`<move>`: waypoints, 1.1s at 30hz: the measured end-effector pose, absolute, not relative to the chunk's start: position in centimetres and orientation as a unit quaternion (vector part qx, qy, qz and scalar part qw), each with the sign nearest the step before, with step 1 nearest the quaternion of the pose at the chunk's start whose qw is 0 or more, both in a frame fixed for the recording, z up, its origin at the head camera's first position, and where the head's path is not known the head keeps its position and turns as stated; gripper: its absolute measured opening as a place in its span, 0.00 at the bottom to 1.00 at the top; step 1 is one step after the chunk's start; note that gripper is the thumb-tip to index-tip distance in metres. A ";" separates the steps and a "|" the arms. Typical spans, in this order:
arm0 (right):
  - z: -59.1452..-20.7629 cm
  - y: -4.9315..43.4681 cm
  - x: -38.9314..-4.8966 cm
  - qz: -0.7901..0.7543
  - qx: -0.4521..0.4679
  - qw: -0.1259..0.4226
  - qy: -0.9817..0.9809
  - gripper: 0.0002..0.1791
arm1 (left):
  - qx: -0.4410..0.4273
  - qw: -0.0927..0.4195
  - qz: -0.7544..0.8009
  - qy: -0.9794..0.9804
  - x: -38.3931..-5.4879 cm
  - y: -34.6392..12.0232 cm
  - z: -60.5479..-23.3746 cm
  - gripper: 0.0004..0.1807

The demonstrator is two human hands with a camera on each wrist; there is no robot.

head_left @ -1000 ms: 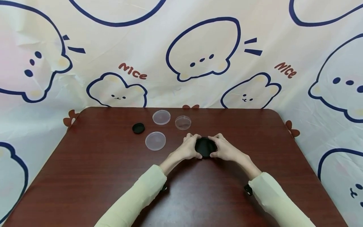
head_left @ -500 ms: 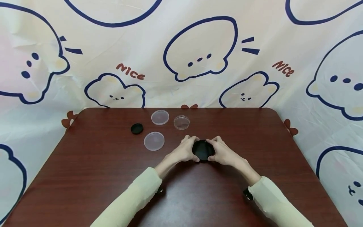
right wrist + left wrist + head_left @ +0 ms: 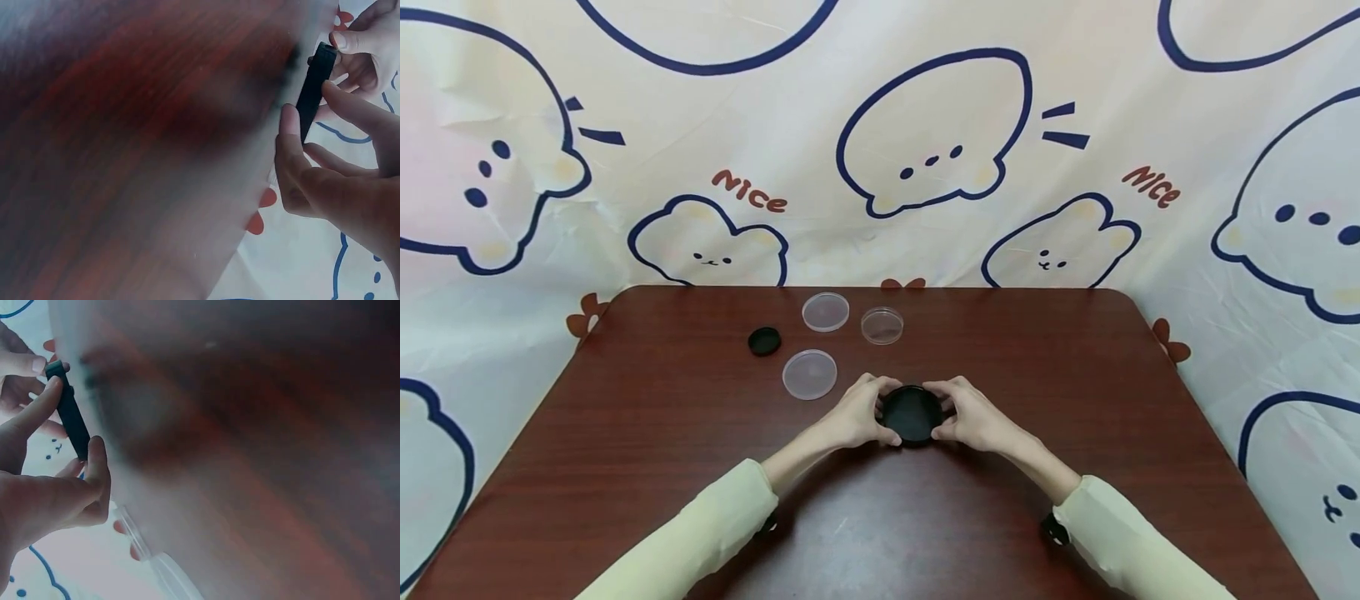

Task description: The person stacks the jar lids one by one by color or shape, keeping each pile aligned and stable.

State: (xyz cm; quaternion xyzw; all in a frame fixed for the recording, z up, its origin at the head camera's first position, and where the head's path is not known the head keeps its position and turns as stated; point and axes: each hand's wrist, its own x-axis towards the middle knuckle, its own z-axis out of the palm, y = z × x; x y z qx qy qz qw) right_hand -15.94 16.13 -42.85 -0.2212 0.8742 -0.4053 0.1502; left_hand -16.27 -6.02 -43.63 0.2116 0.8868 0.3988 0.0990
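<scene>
Both hands hold a round, flat black dish between them. My left hand pinches its left edge with thumb and fingers. On the opposite edge, my right hand grips it the same way. Seen edge-on in the left wrist view, the black dish shows its thin side wall, and a gap seems to separate it from the tabletop. The right wrist view shows that dish between the fingertips too. Whether it is one piece or a stacked pair cannot be told.
Left of the hands lie a larger clear petri dish, another clear one behind it, and a smaller clear dish. A small black round dish lies farther left. The brown table ends at a patterned cloth.
Both hands have moved left and toward the near side with the black dish between them. The other dishes stay where they were.
</scene>
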 end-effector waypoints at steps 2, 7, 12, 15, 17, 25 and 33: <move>-42.9 16.1 -15.8 -0.415 -0.223 0.151 0.869 0.37 | 0.209 0.098 0.414 0.880 -16.0 -6.2 -43.8 0.41; -43.1 16.2 -15.3 -0.409 -0.232 0.144 0.871 0.37 | 0.221 0.095 0.429 0.871 -15.4 -6.3 -44.0 0.40; -43.2 16.4 -14.7 -0.400 -0.233 0.154 0.873 0.37 | 0.234 0.102 0.428 0.867 -14.5 -6.3 -44.1 0.40; -43.3 16.4 -14.5 -0.397 -0.240 0.158 0.871 0.37 | 0.237 0.103 0.420 0.870 -14.2 -6.3 -44.1 0.39; -43.3 16.4 -14.5 -0.396 -0.244 0.158 0.871 0.37 | 0.236 0.101 0.414 0.873 -14.0 -6.3 -44.0 0.39; -43.5 16.3 -14.4 -0.396 -0.254 0.159 0.868 0.36 | 0.226 0.104 0.412 0.876 -13.4 -6.5 -43.9 0.40; -43.7 16.3 -14.4 -0.398 -0.255 0.154 0.868 0.37 | 0.230 0.109 0.414 0.874 -13.7 -6.8 -44.0 0.39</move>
